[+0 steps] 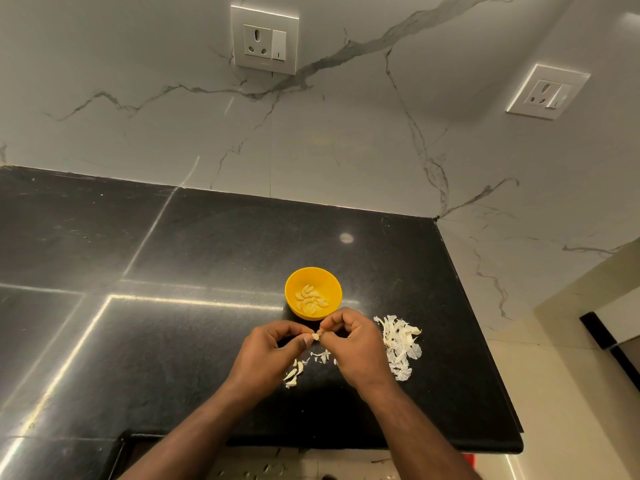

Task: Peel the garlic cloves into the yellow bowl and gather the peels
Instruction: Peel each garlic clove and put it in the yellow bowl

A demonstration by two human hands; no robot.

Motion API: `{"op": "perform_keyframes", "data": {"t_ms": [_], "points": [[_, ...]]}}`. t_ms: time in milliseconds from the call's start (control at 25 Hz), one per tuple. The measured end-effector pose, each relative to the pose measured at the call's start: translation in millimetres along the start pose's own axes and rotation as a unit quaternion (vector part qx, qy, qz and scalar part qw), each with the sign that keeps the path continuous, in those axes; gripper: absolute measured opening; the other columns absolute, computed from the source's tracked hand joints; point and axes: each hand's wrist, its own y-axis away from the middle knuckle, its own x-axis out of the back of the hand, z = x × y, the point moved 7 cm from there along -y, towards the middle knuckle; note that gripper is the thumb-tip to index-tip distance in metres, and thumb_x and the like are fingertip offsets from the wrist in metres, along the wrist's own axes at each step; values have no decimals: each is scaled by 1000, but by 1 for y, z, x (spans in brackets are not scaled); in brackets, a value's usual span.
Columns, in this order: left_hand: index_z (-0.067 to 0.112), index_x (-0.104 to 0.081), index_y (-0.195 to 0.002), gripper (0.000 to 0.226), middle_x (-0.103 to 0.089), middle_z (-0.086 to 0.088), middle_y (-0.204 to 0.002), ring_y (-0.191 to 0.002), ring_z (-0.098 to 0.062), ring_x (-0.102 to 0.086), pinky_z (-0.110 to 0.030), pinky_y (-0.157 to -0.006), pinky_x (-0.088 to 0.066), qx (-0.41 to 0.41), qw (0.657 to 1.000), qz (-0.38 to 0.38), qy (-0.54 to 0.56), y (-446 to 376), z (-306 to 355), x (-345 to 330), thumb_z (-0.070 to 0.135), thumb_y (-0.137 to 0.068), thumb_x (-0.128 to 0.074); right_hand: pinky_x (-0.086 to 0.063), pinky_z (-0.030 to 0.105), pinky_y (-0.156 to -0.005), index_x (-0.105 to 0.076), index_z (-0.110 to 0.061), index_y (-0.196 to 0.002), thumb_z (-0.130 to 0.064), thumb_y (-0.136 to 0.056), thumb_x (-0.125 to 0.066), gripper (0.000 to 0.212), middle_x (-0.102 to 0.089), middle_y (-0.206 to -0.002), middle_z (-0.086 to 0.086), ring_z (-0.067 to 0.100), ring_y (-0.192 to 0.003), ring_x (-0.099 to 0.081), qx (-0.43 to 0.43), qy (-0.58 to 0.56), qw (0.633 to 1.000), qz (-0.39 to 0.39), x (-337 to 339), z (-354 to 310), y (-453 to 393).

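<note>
While both hands pinch one garlic clove [316, 336], peeling goes on.
Left hand [273, 351] steadies it, right hand [353, 344] strips skin beside the yellow bowl [294, 282], handy for dropping.

I count one yellow bowl [313, 293] on the worktop [173, 323], with roughly ten peeled cloves [311, 299] inside; they overlap, so I cannot fix the number. One garlic clove [316, 336] sits between my two hands, left hand [268, 356] and right hand [356, 348]. Peels lie in two groups: one large heap [401, 344] and one smaller scatter [301, 367]. Two wall sockets [265, 39].
</note>
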Motion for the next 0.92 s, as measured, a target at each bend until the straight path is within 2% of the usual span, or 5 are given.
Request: {"op": "perform_keyframes", "data": {"t_ms": [200,440,640,800,920], "points": [[19,-76,-92,10,-72,5,-69,-62,0,-62,-14,-59,-48,20,999,0,25,-2,-4,0,14,-94,-68,-53,25,-66,-77,-24,-82,-12,-83,-68,15,-73,-76,-10,3,-72,-65,-36,64,997,-13,5,12,-1],[20,-76,-91,8,-74,2,-72,-63,-7,-63,-23,-60,-50,50,999,3,15,-4,-15,1,21,-94,-69,-42,4,-69,-78,-23,-91,-21,-87,-74,5,-63,-101,-11,-2,-83,-61,-18,119,993,-8,14,13,-4],[19,-77,-89,7,-74,2,-70,-63,-4,-65,-21,-60,-49,48,999,15,13,-4,-15,3,19,-92,-71,-51,14,-83,-79,-25,-100,-14,-89,-70,17,-73,-93,-17,-6,-92,-66,8,55,997,-49,7,-4,1],[22,-77,-88,6,-76,1,-76,-69,-8,-69,-23,-64,-52,38,999,21,9,-3,-14,4,20,-91,-72,-54,23,-70,-79,-28,-87,-24,-86,-72,9,-74,-78,-14,2,-76,-67,3,66,994,-87,-3,-7,6],[21,-76,-90,3,-77,2,-80,-76,-15,-72,-28,-68,-57,37,999,15,13,-1,-14,2,20,-91,-73,-53,23,-71,-79,-27,-91,-27,-87,-70,10,-73,-80,-15,1,-78,-67,13,86,993,-82,-5,-6,7]]}}
